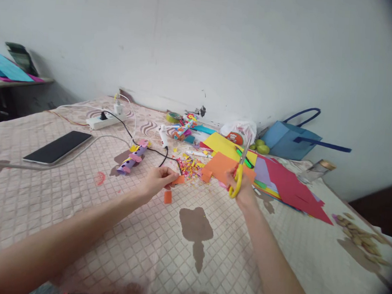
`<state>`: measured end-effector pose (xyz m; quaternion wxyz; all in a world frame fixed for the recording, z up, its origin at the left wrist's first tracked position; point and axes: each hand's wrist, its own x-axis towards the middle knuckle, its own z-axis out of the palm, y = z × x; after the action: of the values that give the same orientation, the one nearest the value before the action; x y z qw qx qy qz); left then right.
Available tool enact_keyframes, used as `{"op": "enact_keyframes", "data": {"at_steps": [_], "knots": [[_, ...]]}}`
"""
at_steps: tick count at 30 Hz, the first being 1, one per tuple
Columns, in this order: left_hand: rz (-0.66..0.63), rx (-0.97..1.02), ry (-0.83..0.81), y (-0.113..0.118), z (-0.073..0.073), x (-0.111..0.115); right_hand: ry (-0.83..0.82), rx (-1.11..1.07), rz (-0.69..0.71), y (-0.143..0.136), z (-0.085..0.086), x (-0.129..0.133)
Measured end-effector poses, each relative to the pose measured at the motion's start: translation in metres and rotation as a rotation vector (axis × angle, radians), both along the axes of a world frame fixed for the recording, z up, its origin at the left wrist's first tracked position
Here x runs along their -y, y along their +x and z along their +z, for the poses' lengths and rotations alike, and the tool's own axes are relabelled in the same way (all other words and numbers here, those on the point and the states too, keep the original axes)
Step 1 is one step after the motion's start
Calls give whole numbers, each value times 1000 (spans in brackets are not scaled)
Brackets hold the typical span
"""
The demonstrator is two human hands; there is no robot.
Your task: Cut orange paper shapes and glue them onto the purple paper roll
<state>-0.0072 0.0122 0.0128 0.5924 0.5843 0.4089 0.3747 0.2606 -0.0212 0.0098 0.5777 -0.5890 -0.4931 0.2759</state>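
My left hand point(161, 180) pinches a small orange paper piece point(180, 180) just above the tablecloth. Below it lies another orange paper piece point(168, 197). My right hand point(243, 188) is closed round the yellow handles of a pair of scissors point(239, 174), whose blades point up and away from me. Behind that hand an orange paper sheet point(220, 164) rests on a yellow sheet point(231, 145). Between my hands is a heap of colourful paper scraps point(191, 168). Left of my left hand lies a decorated purple paper roll point(133, 157).
A white glue gun point(163, 136) with a black cord stands behind the scraps. On the left are a phone point(57, 147) and a power strip point(102, 120). Red paper point(297, 190), a glass jar point(317, 170) and a blue bag point(283, 139) lie to the right.
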Motion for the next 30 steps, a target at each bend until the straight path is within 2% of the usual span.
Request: {"op": "enact_keyframes", "data": {"at_steps": [4,6,8,11,13,16,18,20,23,24,30], "knots": [[-25,-14,11,3,-4,4,-67,-203,222,-73,0,16],[-39,-19,41,4,-7,7,-87,-231,302,-97,-1,22],[-67,-41,78,5,-9,8,-88,-237,316,-109,-2,25],[-123,-103,137,5,-7,8,-65,-198,269,-112,-3,25],[-102,-164,257,1,-2,3,-64,-197,241,-106,-3,23],[84,-351,611,-11,7,-9,-64,-263,196,-94,-2,21],[124,-541,722,-19,13,-15,-62,-313,169,-86,-1,20],[4,-663,666,-25,16,-18,-57,-350,162,-81,1,20],[-291,-694,514,-26,14,-15,-55,-360,171,-80,0,19],[-336,-701,501,-26,12,-13,-57,-351,172,-81,0,19],[-330,-711,543,-22,-1,-8,-80,-327,200,-84,-3,20]]}}
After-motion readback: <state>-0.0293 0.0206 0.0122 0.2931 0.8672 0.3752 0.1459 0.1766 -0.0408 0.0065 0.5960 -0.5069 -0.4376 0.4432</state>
